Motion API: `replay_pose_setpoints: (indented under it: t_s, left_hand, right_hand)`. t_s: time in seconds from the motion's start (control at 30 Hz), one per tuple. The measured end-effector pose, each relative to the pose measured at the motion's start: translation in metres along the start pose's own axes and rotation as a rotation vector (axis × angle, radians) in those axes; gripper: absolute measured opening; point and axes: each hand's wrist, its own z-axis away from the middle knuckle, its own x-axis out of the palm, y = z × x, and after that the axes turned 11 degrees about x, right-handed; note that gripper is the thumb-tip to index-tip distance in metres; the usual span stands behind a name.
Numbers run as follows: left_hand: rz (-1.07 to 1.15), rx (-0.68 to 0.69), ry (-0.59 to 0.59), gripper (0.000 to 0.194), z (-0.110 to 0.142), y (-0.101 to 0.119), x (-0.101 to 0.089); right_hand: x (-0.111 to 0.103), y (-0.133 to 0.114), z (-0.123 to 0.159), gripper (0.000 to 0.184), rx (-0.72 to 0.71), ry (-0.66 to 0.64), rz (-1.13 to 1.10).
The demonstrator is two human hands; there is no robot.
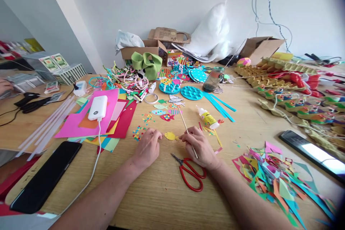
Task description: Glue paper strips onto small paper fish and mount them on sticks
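Yellow paper fish [169, 136] lies on table [161, 201], btwn the two hands; take it as clock ctr, 12 = twd wall [167, 0].

L hand [148, 146] at 9 o'clock, fingers curled in, knuckles up, tips just beside fish's head end; can't tell if it's pinching anything. R hand [198, 145] at approx 3–4, narrow pen-type grip on thin wooden stick [184, 120], which leans w/ its far end twd 11; fingers nr the tail, can't tell if touching.

Red-handled scissors [182, 163] at 5, nr R hand. Glue bottle [208, 118] at 2, on its side. Decorated paper fish [167, 118], sev., grouped at 12. Coloured dots [138, 133] at 9, just past L hand. Blue discs [192, 92] farther off, approx 1. Paper scraps [275, 172] piled at 4. White power bank [97, 107] on coloured sheets [72, 125] at 10, w/ cable plugged in.
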Motion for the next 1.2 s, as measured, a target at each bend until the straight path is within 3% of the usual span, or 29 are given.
replay_pose_setpoints:
  t_s: [0.37, 0.8, 0.97, 1.2]
  left_hand:
    - [-0.037, 0.043, -0.016, 0.036, -0.0015, 0.0030, -0.0030]
    - [-0.132, 0.033, -0.119, 0.034, -0.0003, 0.0070, -0.0033]
    - [-0.107, 0.010, -0.087, 0.035, 0.0006, 0.0078, -0.0029]
    - [-0.085, -0.035, 0.056, 0.026, -0.0045, 0.0008, -0.0031]
  right_hand:
    - [0.0007, -0.0004, -0.0005, 0.021, -0.018, -0.064, 0.031]
    - [0.0028, -0.0031, -0.0025, 0.022, 0.019, -0.127, 0.072]
    - [0.0027, -0.0039, -0.0025, 0.022, 0.016, -0.127, 0.078]
    - [0.0046, -0.0008, -0.0008, 0.023, 0.000, -0.058, 0.081]
